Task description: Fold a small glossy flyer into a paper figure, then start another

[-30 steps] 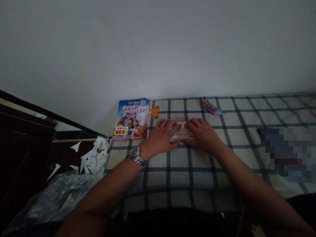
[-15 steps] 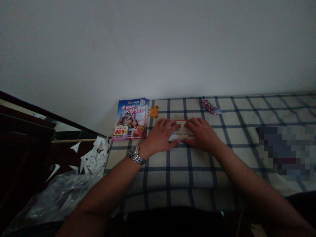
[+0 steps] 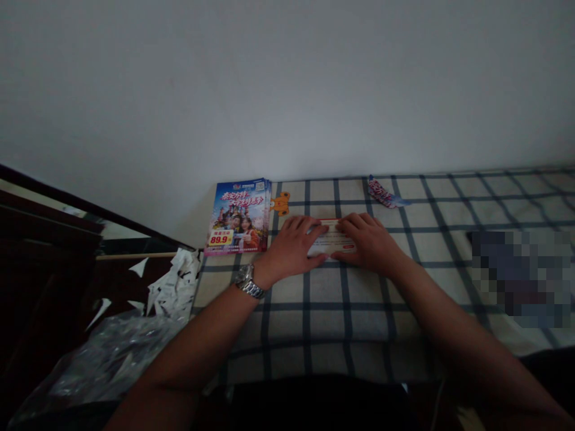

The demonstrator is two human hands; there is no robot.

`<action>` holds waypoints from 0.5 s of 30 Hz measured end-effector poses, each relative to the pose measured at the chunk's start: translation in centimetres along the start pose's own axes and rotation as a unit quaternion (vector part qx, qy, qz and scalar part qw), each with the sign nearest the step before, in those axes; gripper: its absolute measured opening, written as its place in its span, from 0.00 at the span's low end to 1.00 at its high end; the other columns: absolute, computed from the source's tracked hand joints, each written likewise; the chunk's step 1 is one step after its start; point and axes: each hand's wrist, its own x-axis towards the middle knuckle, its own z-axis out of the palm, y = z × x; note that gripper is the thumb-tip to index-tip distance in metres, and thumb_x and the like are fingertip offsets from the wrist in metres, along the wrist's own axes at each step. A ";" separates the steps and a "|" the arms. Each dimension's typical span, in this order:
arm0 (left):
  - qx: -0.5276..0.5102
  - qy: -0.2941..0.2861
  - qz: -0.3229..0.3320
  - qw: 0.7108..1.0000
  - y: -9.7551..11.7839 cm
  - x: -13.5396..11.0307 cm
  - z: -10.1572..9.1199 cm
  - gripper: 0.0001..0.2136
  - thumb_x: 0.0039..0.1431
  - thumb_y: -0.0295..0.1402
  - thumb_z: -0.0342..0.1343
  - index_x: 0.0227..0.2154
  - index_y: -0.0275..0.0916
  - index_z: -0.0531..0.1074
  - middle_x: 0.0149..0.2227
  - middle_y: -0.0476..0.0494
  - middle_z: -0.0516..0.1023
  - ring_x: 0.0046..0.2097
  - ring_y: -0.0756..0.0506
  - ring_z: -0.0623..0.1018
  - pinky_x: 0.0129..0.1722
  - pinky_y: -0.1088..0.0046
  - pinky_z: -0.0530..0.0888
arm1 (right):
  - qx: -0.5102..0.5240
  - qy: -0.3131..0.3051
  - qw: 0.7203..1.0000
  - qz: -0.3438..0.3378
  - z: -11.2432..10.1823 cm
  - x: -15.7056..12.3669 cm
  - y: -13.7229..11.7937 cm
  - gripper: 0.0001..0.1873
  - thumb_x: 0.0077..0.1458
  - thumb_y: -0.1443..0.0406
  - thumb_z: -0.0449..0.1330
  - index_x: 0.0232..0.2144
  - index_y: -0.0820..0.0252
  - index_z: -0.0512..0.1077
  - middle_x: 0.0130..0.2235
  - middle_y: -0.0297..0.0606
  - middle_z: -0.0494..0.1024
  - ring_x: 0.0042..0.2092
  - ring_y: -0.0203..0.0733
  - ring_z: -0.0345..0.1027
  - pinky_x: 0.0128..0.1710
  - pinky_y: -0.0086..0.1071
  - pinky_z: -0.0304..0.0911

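Note:
A pale folded paper slip [image 3: 332,242] with red print lies on the checked cloth [image 3: 341,311]. My left hand [image 3: 294,246], a metal watch on its wrist, presses flat on the slip's left end with fingers stretched out. My right hand [image 3: 369,242] lies on the slip's right end, fingers extended and thumb at the near edge. Both hands cover most of the paper, so only its middle shows.
A stack of colourful flyers [image 3: 238,215] lies left of my hands near the wall. An orange cartoon cutout [image 3: 281,204] sits beside it. A folded patterned strip [image 3: 383,194] lies farther back. Torn white paper scraps [image 3: 173,286] and a clear plastic bag [image 3: 103,359] sit at the left.
Almost nothing has changed; both hands stay pressed on the slip, with my right hand shifted very slightly.

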 end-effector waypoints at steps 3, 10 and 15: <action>-0.004 -0.002 0.003 1.000 -0.1 0.0 -0.1 0.28 0.65 0.47 0.61 0.63 0.41 0.67 0.61 0.37 0.69 0.62 0.34 0.68 0.66 0.48 0.64 | -0.004 0.002 1.000 0.002 0.0 0.0 0.0 0.30 0.56 0.47 0.69 0.53 0.57 0.70 0.54 0.48 0.75 0.52 0.59 0.67 0.50 0.49 0.64; -0.018 -0.027 0.018 0.999 -0.9 -0.3 -0.7 0.29 0.66 0.43 0.60 0.67 0.45 0.64 0.63 0.38 0.68 0.64 0.35 0.66 0.67 0.49 0.63 | -0.007 -0.001 1.000 0.008 0.2 0.0 -0.1 0.32 0.55 0.47 0.70 0.54 0.58 0.70 0.54 0.48 0.75 0.53 0.59 0.67 0.50 0.49 0.64; -0.027 -0.037 0.011 0.999 -1.0 -0.2 -0.8 0.29 0.66 0.45 0.60 0.67 0.45 0.64 0.64 0.38 0.67 0.64 0.34 0.66 0.68 0.49 0.63 | -0.004 -0.002 1.000 0.005 0.1 0.0 0.0 0.32 0.56 0.47 0.69 0.54 0.59 0.70 0.55 0.48 0.75 0.52 0.60 0.67 0.50 0.51 0.66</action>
